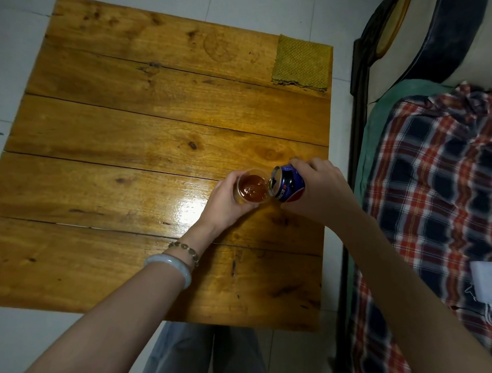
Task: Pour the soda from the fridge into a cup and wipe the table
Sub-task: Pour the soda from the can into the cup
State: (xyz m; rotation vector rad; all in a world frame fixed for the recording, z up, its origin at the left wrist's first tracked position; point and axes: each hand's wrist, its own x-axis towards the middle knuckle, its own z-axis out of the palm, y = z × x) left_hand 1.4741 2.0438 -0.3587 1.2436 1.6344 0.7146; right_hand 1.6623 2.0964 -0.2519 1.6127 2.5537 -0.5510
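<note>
A clear plastic cup [250, 189] with brown soda in it stands near the right edge of the wooden table [122, 130]. My left hand [226, 204] is wrapped around the cup from the left. My right hand [316, 188] grips a blue soda can [289, 184] tipped on its side, its opening over the cup's right rim. A yellow-green woven cloth [301, 62] lies flat at the table's far right corner.
A bed with a plaid blanket [439, 190] runs along the table's right side, with a white power bank [487, 282] on it. Dark round objects lean at the upper right. White tiled floor surrounds the table. My legs show below the near edge.
</note>
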